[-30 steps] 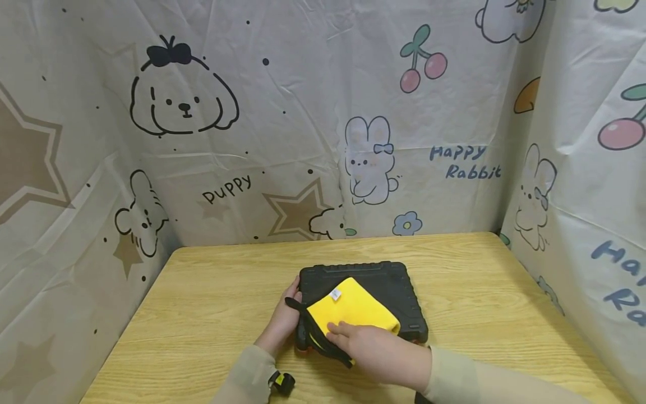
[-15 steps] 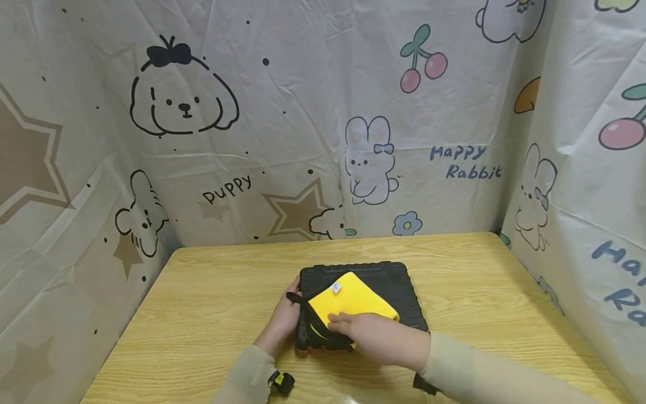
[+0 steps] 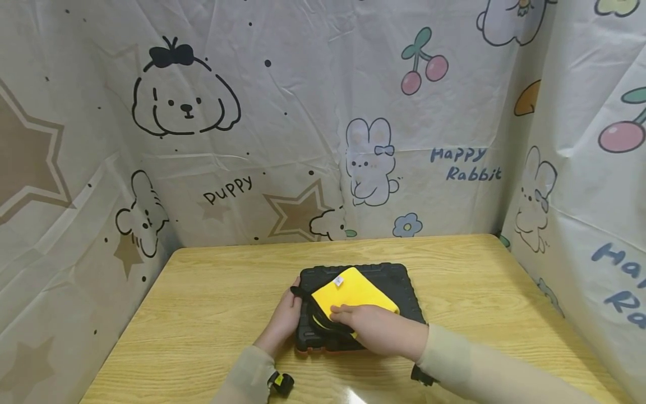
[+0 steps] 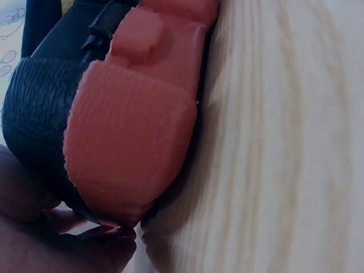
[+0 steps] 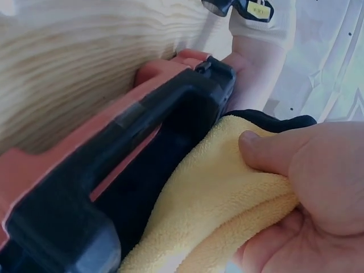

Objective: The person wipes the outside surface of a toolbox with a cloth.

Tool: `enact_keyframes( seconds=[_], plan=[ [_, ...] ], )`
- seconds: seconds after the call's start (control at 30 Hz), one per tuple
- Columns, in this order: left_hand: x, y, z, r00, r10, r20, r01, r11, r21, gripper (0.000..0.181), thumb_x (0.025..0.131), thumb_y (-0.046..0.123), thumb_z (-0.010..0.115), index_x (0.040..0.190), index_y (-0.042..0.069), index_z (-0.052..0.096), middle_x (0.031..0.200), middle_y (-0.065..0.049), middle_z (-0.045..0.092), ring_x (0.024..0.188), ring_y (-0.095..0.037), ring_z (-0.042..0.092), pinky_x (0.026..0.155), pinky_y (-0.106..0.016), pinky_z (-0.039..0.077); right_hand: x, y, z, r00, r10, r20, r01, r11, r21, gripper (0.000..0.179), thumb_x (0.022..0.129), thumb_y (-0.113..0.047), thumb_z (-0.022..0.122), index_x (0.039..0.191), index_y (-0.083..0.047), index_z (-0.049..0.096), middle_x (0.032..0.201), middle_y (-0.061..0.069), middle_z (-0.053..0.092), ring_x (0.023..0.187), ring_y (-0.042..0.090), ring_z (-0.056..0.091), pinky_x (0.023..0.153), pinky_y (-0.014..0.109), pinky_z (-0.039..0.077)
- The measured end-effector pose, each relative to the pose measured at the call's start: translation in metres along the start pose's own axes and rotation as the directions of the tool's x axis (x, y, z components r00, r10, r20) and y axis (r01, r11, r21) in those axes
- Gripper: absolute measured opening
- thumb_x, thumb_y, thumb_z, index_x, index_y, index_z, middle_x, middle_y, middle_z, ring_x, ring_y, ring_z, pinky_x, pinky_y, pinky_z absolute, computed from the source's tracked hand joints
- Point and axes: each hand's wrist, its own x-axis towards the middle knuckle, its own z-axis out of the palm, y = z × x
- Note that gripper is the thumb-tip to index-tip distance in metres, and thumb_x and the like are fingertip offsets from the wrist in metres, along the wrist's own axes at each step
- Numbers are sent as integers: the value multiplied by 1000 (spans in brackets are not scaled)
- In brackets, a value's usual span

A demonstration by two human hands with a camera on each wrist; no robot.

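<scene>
A black-lidded plastic carrying case (image 3: 383, 273) with a red lower half lies flat on the table. My left hand (image 3: 285, 320) grips its left side; the left wrist view shows the fingers (image 4: 108, 244) curled at a rounded corner. A folded yellow cloth with black edging (image 3: 360, 292) and a small white tag rests on the lid. My right hand (image 3: 378, 328) holds the cloth near its front edge. In the right wrist view, the thumb (image 5: 267, 153) presses on the cloth's top and fingers are tucked below the fold. The case's handle (image 5: 142, 122) faces me.
The wooden table (image 3: 217, 292) extends around the case on all sides. A white cartoon-printed curtain (image 3: 303, 112) closes off the back and both sides. A black wrist camera (image 3: 282, 383) is strapped under the left sleeve.
My right hand and the yellow cloth have slid away from me across the lid, uncovering more of the case's front edge. The left hand and the case stay in place.
</scene>
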Motion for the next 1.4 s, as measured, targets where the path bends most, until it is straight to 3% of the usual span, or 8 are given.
enact_keyframes(
  seconds=[0.2, 0.4, 0.63, 0.93, 1.4],
  plan=[
    [-2, 1, -1, 1000, 30, 4, -30, 1000, 5, 51, 111, 9, 34, 159, -6, 28, 162, -33, 29, 152, -50, 26, 123, -64, 22, 4, 5, -2, 1000, 10, -1, -10, 1000, 21, 55, 92, 6, 68, 144, -10, 61, 152, 3, 57, 137, 20, 58, 110, 34, 51],
    [-3, 2, 0, 1000, 9, -4, -9, 1000, 23, 50, 111, 11, 35, 157, -9, 31, 160, -34, 31, 151, -50, 28, 123, -63, 24, 12, 14, -3, 999, 49, -12, -49, 998, 37, 53, 92, 8, 67, 142, -8, 62, 151, 4, 58, 137, 21, 58, 112, 35, 49],
    [-2, 1, -2, 1000, 6, 3, -6, 1000, 16, 51, 112, 10, 34, 161, -3, 27, 162, -33, 28, 152, -50, 25, 124, -64, 22, 26, 39, -8, 995, 88, -41, -84, 991, 100, 52, 91, 13, 61, 140, -5, 63, 149, 8, 59, 137, 23, 57, 115, 38, 46],
    [-2, -1, -3, 999, 52, 1, -52, 998, 29, 50, 111, 8, 35, 159, -6, 29, 159, -38, 31, 149, -54, 28, 121, -66, 25, 40, 67, -11, 988, 125, -95, -117, 989, 89, 50, 92, 13, 57, 138, -4, 64, 147, 11, 61, 135, 26, 60, 114, 42, 47],
    [-2, -1, -3, 999, 35, 7, -36, 999, 28, 51, 111, 9, 35, 160, -4, 29, 159, -36, 30, 150, -53, 28, 122, -65, 25, 48, 74, -14, 981, 170, -97, -160, 982, 103, 48, 94, 10, 57, 140, -4, 63, 147, 12, 61, 135, 27, 59, 116, 43, 45]
  ],
)
